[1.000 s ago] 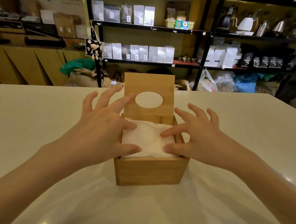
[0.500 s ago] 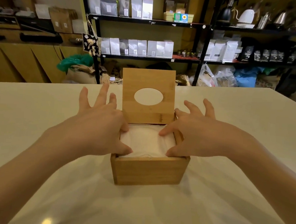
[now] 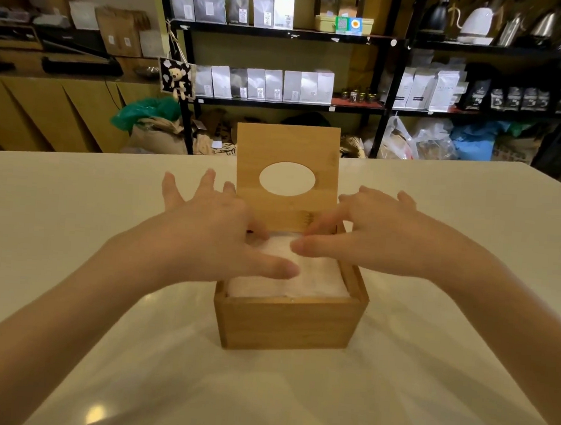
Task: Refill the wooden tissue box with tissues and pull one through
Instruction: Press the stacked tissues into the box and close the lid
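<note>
Wooden tissue box (image 3: 286,322) at desk (image 3: 72,231) centre, lid (image 3: 288,153) upright at 12 o'clock. Left hand (image 3: 211,237) and right hand (image 3: 380,239) over tissues (image 3: 314,281), fingers spread, each grip apart, holding nothing.

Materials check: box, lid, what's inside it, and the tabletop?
Box: light wood, maybe bamboo; grain lines, matte.
Lid: same wood, with a cut oval hole.
Tissues: soft white paper, creased.
Table: smooth cream surface, glossy glare spots; stone or laminate, unclear.
</note>
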